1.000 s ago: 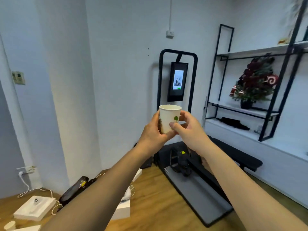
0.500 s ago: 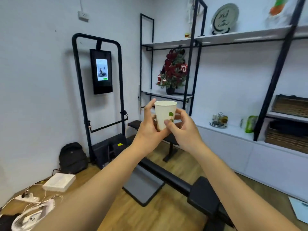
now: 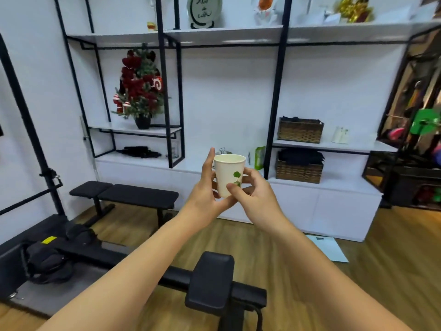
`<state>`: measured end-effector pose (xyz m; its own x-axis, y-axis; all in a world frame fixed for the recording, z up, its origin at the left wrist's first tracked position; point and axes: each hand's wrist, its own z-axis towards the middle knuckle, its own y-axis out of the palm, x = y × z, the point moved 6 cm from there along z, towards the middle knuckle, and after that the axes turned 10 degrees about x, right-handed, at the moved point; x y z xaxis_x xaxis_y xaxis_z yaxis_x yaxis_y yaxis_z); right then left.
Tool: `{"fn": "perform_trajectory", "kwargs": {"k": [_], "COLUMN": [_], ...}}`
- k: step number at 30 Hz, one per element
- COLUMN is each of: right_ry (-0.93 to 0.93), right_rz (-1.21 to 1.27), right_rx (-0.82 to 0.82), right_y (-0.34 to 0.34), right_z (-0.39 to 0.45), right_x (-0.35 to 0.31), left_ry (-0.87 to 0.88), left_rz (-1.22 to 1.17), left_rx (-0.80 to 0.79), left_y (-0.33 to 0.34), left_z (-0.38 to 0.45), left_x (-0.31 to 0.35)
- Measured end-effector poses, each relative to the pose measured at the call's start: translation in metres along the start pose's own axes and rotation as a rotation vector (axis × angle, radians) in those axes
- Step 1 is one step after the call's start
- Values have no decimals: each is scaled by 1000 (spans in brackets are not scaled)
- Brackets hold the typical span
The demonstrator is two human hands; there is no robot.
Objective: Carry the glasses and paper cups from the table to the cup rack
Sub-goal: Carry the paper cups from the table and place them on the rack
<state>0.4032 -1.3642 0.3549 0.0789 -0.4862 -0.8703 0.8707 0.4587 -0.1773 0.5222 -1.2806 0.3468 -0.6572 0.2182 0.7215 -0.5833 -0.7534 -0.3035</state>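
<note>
- Hands, two: left hand (image 3: 204,195) and right hand (image 3: 253,199) are both gripping one paper cup (image 3: 228,174), fingers curled round its lower wall, left thumb lying straight up the side.
- Paper cup, one: standing upright at frame centre, long axis vertical, mouth facing 12 o'clock, green leaf print facing the camera.
- Wicker baskets, two: sitting at 2 o'clock on the shelving (image 3: 331,146), upper basket (image 3: 300,130) above lower basket (image 3: 299,169).
- Weight bench (image 3: 124,193), one: standing at 9 o'clock.
</note>
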Motion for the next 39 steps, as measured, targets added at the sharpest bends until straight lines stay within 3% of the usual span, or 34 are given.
{"fn": "perform_trajectory", "kwargs": {"k": [17,30,39], "right_ry": [104,65,93], "right_rz": [-62,-129,-37], "right_rx": [111,-73,-62], "right_y": [-136,-262,-271], "right_z": [242,439,541], "right_x": [190,309,386], "left_ry": [-73,-140,-128], "left_rz": [-113,-49,32], "left_rx": [-122,-40,-13], "left_y": [261,449,516], "left_z": [209,352,436], "left_x": [-118,-158,-221]}}
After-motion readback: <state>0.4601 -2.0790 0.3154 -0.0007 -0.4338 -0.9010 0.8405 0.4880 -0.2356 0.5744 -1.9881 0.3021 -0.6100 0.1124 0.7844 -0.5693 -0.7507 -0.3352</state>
